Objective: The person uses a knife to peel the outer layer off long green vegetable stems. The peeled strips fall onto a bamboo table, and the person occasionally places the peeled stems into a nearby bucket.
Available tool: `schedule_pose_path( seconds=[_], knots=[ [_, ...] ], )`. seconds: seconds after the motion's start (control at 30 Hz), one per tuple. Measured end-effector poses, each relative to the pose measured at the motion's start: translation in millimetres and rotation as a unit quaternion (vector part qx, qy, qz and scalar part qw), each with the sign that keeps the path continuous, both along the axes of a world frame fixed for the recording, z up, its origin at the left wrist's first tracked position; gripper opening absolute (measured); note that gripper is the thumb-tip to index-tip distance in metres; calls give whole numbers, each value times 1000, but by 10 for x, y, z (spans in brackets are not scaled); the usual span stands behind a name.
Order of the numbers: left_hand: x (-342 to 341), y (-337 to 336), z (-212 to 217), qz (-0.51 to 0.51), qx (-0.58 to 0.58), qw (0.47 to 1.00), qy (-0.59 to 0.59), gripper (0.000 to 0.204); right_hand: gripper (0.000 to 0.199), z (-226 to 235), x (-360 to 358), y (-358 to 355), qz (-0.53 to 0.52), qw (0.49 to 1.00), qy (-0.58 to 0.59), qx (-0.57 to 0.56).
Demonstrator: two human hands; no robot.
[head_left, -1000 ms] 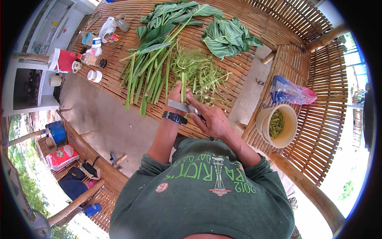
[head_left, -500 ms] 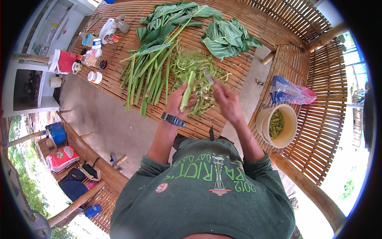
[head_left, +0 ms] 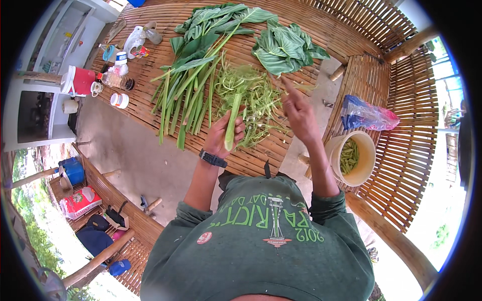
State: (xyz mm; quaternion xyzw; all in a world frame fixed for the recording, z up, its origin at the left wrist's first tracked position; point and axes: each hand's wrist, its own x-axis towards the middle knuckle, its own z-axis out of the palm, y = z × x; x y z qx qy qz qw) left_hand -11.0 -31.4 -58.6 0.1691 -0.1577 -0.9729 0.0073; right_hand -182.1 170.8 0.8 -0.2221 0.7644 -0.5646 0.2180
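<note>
My left hand (head_left: 220,136) is closed around a thick pale-green leaf stalk (head_left: 233,120), held at a slant above the near edge of the bamboo table (head_left: 135,90). To its right, my raised right hand (head_left: 301,114) grips a knife, whose blade is blurred and hard to make out. Between and beyond my hands lies a tangled heap of green peelings (head_left: 257,98). Left of the heap rests a bundle of long stalks (head_left: 188,103), with big green leaves (head_left: 213,22) at its far end. A separate pile of leaves (head_left: 286,47) sits behind the peelings.
On the bench at the right stand a cream bucket (head_left: 370,159) holding cut green pieces (head_left: 349,156) and a blue-and-pink plastic bag (head_left: 366,114). Bottles (head_left: 118,80), a white-lidded jar (head_left: 119,99) and a red container (head_left: 80,79) are at the left.
My right hand has moved right and slightly up, away from the stalk. My left hand has shifted slightly down and left, still gripping the stalk.
</note>
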Motion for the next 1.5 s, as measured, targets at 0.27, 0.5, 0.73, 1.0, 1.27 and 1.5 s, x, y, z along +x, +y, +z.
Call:
schedule_pose_path(
  seconds=[0.27, 0.5, 0.73, 1.0, 1.27, 1.5],
  knots=[
    [-90, 73, 6, 94, -107, 982, -122, 38, 49, -175, 399, -123, 61, 996, 32, 60],
    [-189, 62, -227, 156, -84, 962, -207, 32, 49, -43, 819, -10, 159, 982, 99, 40],
    [-166, -14, -233, 73, -22, 990, -118, 35, 48, -55, 999, 50, 190, 962, 194, 20],
    [-189, -63, -273, 123, 73, 983, -117, 29, 47, -24, 1051, 76, 212, 957, 187, 59],
    [-200, 19, -159, 148, 36, 981, -118, 30, 46, -78, 1056, 21, 192, 965, 169, 57],
    [-193, 145, 7, 166, -11, 978, -124, 26, 45, -118, 998, -78, 164, 973, 150, 64]
  ],
)
